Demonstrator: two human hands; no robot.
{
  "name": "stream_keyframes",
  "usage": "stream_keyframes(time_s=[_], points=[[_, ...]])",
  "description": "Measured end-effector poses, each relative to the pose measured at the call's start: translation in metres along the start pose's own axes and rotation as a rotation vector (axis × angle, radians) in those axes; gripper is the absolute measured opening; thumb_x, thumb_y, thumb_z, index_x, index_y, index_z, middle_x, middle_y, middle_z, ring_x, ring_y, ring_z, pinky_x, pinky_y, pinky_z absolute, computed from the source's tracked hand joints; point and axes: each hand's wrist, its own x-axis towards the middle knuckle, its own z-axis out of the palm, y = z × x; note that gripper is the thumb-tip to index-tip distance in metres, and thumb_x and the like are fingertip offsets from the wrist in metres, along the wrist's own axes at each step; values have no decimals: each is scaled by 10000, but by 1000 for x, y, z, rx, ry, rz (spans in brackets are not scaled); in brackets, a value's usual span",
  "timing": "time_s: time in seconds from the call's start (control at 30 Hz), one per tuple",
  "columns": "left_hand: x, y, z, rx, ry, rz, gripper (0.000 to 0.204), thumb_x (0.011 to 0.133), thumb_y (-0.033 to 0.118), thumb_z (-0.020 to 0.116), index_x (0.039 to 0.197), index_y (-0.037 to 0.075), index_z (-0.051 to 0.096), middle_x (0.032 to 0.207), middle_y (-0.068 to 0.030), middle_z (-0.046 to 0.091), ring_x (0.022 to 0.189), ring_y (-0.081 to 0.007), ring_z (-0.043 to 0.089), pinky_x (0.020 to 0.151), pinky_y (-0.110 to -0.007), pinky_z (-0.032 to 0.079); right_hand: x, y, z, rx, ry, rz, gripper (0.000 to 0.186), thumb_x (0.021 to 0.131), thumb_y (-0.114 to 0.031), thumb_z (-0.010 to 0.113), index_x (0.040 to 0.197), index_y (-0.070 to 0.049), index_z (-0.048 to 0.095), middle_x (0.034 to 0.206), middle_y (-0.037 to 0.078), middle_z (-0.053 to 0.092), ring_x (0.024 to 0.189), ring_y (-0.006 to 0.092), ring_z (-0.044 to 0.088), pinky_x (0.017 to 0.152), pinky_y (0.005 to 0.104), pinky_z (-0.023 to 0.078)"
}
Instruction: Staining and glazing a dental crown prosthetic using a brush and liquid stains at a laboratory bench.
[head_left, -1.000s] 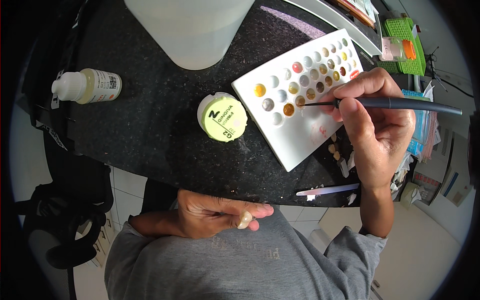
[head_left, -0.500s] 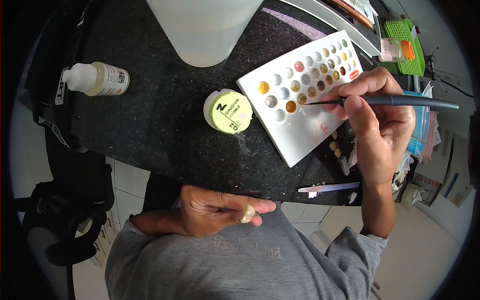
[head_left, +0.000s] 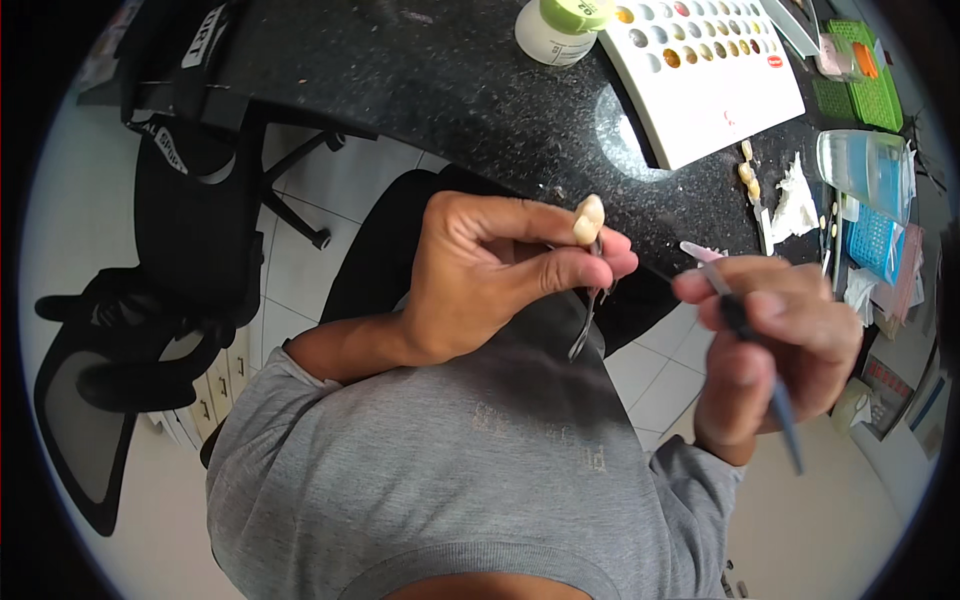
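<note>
Head view shows, nearest, the person's grey shirt [head_left: 440, 440]. Just beyond it, the left hand [head_left: 480, 270] has its fingers pinched narrowly on a thin metal holder [head_left: 585, 328], and the tooth-shaped crown [head_left: 590, 220] stands above these fingers. The crown's long axis is nearly upright, with the far end leaning slightly right; the holder slopes toward the lower left. The right hand [head_left: 800, 330], blurred, keeps its fingers bent around a dark brush [head_left: 738, 318], whose long axis runs from lower right to upper left, its tip toward the left hand, apart from the crown. Farther, on the black counter [head_left: 430, 100], are a white palette [head_left: 720, 110] with coloured wells and, beside it, a green-lidded jar [head_left: 550, 45].
</note>
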Motion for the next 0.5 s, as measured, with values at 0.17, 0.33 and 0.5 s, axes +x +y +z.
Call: stream_keyframes(time_s=[0.17,0.33,0.5], points=[[-3,-3,4,49,18,92,148,785,6,646,913,-67,636,858,-158,662,785,-167,647,702,-256,553,-16,23,32,139,216,-190,197,640,102,619,777,83,480,669,177,550,640,290,636,619,403,577],[-6,-7,4,105,79,101,119,787,27,655,873,-55,651,805,-118,665,741,-130,635,681,-229,538,-18,23,33,27,142,-210,182,709,41,604,803,47,448,681,164,545,753,329,641,682,426,555],[-5,-7,4,110,78,113,104,783,29,661,853,-48,657,785,-107,663,735,-115,629,686,-220,533,-16,20,30,-33,37,-154,164,798,1,559,852,37,408,726,163,526,850,366,624,752,488,540]])
